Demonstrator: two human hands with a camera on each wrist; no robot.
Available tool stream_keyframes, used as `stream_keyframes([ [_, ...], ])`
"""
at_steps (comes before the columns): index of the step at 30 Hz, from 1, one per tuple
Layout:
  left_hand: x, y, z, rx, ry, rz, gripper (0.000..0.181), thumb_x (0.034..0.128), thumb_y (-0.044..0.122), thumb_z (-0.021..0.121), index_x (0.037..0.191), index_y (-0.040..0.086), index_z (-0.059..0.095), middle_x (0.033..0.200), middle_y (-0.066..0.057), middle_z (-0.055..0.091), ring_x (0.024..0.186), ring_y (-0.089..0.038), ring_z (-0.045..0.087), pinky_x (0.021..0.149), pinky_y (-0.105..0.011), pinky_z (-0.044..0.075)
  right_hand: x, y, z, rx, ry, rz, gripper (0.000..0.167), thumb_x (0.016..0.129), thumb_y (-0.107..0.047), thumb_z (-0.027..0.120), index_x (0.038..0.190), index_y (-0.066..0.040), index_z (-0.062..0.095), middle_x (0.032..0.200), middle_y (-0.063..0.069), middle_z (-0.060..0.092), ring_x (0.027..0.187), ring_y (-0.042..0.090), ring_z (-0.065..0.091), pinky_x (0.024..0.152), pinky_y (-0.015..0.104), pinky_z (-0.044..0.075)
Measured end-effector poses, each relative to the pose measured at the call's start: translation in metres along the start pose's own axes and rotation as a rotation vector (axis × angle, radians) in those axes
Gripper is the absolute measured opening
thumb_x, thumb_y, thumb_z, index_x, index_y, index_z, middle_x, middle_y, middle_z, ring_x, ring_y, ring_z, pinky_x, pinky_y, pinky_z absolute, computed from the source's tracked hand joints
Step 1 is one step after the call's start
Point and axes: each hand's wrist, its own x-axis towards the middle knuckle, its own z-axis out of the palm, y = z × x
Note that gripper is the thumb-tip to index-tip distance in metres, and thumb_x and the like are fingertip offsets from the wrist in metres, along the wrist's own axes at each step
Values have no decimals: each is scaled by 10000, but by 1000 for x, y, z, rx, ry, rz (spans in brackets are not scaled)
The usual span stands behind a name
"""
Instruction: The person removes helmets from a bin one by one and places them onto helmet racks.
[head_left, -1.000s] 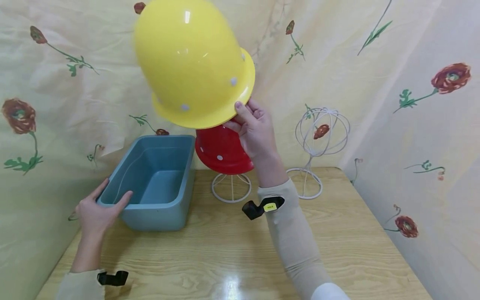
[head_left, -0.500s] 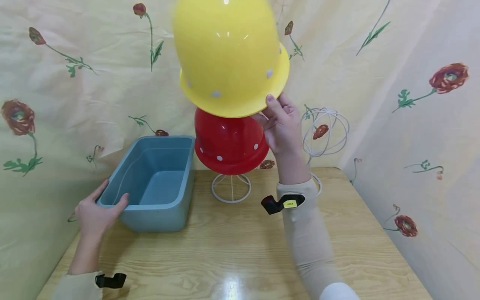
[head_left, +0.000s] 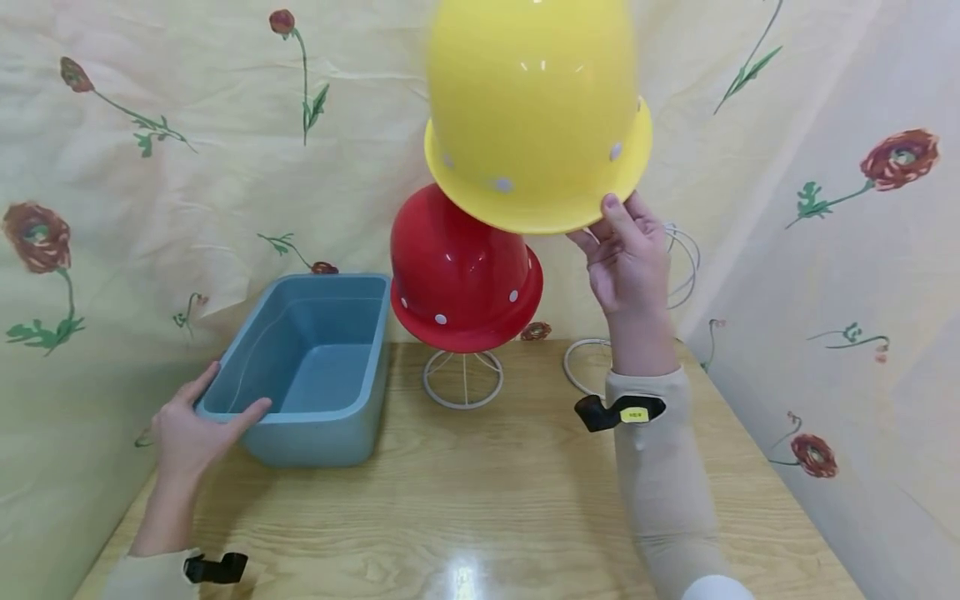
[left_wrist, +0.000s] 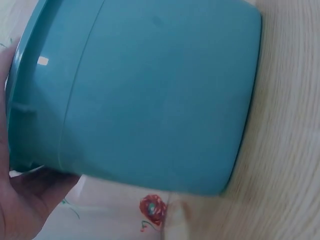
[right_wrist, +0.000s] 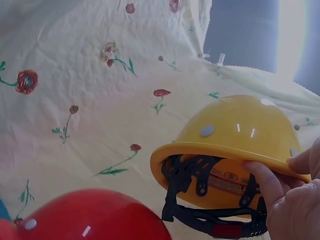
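Note:
A yellow hard hat [head_left: 536, 117] is held up in the air by my right hand [head_left: 630, 258], which pinches its brim between thumb and fingers. The black inner straps [right_wrist: 215, 215] show beneath its shell in the right wrist view. Behind and below it, a red hard hat [head_left: 465, 283] sits on a white wire stand [head_left: 462, 406]. My left hand [head_left: 195, 429] grips the near left corner of a blue-grey plastic bin [head_left: 307, 437], thumb over the rim. In the left wrist view the bin's outer wall [left_wrist: 150, 100] fills most of the picture.
A second white wire stand [head_left: 577, 367] is at the back right of the wooden table [head_left: 450, 500], mostly hidden behind the yellow hard hat and my right arm. Flowered cloth [head_left: 150, 208] hangs behind the table and along both sides.
My right hand has carried the yellow hard hat rightward, past the front of the red one, uncovering it and covering much of the right wire stand. My left hand stays on the bin.

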Motion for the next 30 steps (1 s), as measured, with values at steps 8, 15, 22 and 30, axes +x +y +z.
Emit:
stream_keyframes([
  [8, -1, -6, -2, 21, -30, 73, 1137, 599, 334, 1017, 1581, 91, 499, 1490, -345, 572, 1316, -563, 579, 956, -605, 454, -1, -27, -17, 86, 37, -33, 321, 1049, 77, 547, 1364, 124, 591, 1134, 250, 783, 948, 341, 820, 763, 422, 648],
  [15, -1, -1, -2, 26, -27, 35, 1129, 583, 346, 1031, 1559, 90, 527, 1502, -323, 572, 1315, -542, 588, 945, -573, 456, -5, -51, -36, 181, 57, -72, 312, 1043, 84, 549, 1345, 158, 570, 1167, 303, 753, 965, 404, 806, 790, 462, 634],
  [22, -1, 0, -5, 37, -43, -6, 1138, 606, 377, 1027, 1579, 115, 498, 1527, -306, 553, 1357, -549, 562, 1028, -662, 453, -12, -70, -55, 189, 86, -84, 378, 1067, 61, 518, 1439, 128, 527, 1212, 296, 733, 1035, 417, 790, 823, 479, 629],
  [30, 0, -4, -6, 48, -44, 15, 1120, 632, 375, 1009, 1589, 118, 488, 1531, -332, 537, 1352, -572, 540, 1029, -658, 382, -21, -84, -73, 154, 152, -77, 446, 1069, 52, 523, 1512, 88, 498, 1288, 278, 716, 1086, 399, 780, 869, 461, 613],
])
